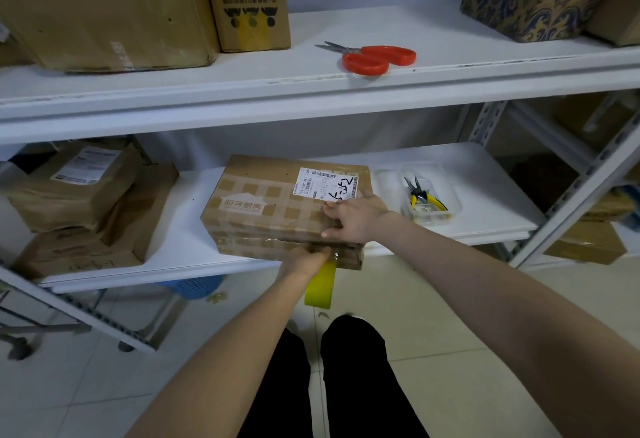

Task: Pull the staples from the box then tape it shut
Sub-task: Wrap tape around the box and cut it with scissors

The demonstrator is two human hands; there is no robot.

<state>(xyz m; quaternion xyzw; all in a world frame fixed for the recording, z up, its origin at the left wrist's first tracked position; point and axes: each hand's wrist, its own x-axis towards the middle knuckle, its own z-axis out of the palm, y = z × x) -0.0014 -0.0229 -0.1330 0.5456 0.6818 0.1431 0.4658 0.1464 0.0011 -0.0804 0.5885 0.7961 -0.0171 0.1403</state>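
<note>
Box (287, 205) of brown cardboard, printed with pale squares, lying lengthwise on the lower shelf (485, 202), right up at its front edge. Bears a white shipping label (327, 183) with black handwriting toward the right end of the top. Shows a seam along the front face, glossy with clear tape.

Right hand (353, 219) flat on the top of the box at the right end, just below the label. Presses down with straight, spread fingers, thumb dropped over the front edge; holds nothing.

Left hand (304, 261) at the front face, below the right hand and near it. Grips a roll of tape (320, 285) with a yellow core, fingers curled round it, fingertips against the cardboard by the seam.

Pliers (424, 197) with yellow handles in a clear plastic tray (453, 195), just right of the box on the same shelf. Scissors (377, 56) with red handles on the upper shelf (242, 70), well apart from both hands. More cardboard boxes (86, 195) at the left of both shelves; black trouser legs (356, 385) and pale floor tiles (450, 316) below.
</note>
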